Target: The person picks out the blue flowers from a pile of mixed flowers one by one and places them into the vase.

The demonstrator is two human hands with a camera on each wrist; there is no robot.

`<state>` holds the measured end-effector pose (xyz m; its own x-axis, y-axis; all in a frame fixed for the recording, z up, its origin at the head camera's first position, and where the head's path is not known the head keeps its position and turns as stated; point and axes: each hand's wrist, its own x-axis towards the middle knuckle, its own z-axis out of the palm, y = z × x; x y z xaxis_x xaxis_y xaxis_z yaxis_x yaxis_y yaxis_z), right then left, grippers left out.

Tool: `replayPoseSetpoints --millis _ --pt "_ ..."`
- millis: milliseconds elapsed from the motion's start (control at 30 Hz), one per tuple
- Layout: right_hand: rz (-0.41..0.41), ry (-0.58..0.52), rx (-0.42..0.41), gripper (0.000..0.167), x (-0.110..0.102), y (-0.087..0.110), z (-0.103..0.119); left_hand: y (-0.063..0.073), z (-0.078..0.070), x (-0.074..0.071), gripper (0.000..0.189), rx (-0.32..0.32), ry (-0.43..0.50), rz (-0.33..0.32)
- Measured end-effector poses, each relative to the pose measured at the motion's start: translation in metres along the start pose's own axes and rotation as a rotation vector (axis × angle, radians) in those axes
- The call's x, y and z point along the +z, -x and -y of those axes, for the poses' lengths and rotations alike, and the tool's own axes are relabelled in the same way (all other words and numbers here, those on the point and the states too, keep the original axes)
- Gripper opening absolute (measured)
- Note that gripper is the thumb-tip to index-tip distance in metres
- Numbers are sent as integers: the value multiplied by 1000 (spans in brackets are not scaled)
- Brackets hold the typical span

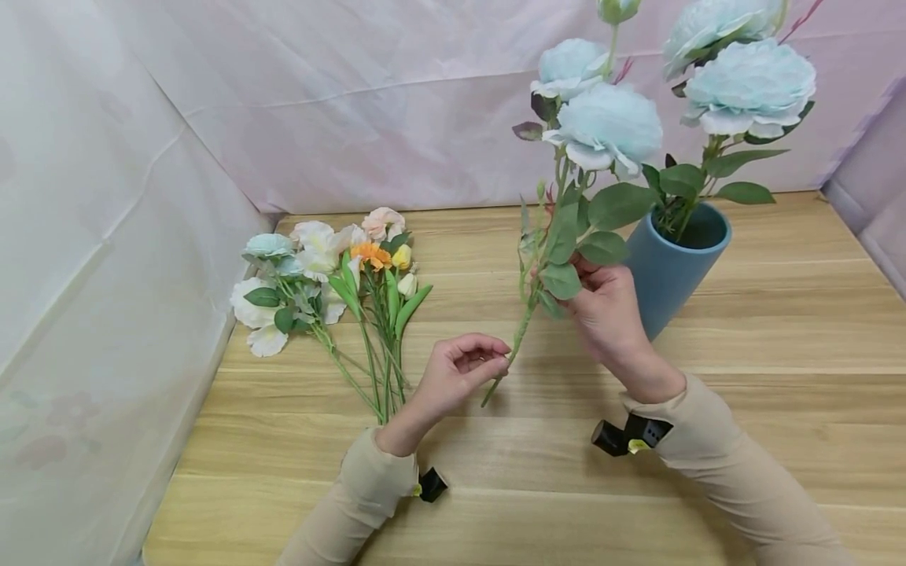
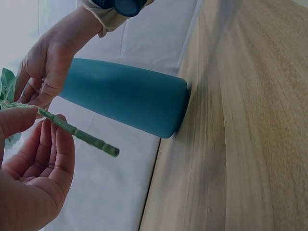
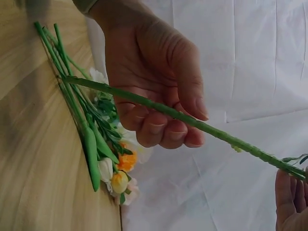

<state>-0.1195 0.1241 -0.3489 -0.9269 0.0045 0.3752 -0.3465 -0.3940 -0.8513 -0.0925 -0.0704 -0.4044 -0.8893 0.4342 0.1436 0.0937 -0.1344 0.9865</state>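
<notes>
My right hand [image 1: 610,318] grips an artificial pale blue peony branch [image 1: 607,124] partway up its stem, among the leaves. The branch leans in the air, blooms up and cut end down toward the table. Lower down, my left hand [image 1: 458,374] pinches the bare green stem [image 2: 79,134] near its end, thumb on one side and curled fingertips on the other. Just right of my right hand stands a blue vase [image 1: 675,271]. In it is another stem of pale blue peonies [image 1: 752,88] with green leaves.
Left on the wooden table [image 1: 283,479] lies a pile of artificial flowers: white blooms [image 1: 256,303], an orange flower [image 1: 371,254] and yellow and white tulips, stems toward me. Pale cloth [image 1: 340,118] hangs along the back and left side. Black wrist cameras [image 1: 630,436] sit at both cuffs.
</notes>
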Motion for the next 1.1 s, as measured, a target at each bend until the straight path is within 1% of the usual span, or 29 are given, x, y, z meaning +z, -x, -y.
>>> replayPoseSetpoints --millis 100,267,333,467,567,700,933,1100 --pt "1 24 -32 21 0 -1 4 0 0 -1 17 0 -12 -3" --pt "-3 64 -91 16 0 -3 12 -2 4 -4 18 41 -37 -10" --pt "2 74 -121 15 0 -3 15 -2 5 -5 18 47 -44 -17" --pt "14 54 -183 15 -2 -6 23 -3 5 -8 19 41 -46 -35" --pt "30 -12 -227 17 -4 -8 28 -3 5 -12 18 35 -59 -65" --pt "36 -83 -258 20 -7 -11 35 -4 5 -18 17 28 -82 -112" --pt "1 -81 -288 23 -12 -16 46 -3 3 -32 17 -13 -100 -190" --pt "-7 -113 -309 24 -14 -19 52 -1 3 -44 17 -3 -112 -251"
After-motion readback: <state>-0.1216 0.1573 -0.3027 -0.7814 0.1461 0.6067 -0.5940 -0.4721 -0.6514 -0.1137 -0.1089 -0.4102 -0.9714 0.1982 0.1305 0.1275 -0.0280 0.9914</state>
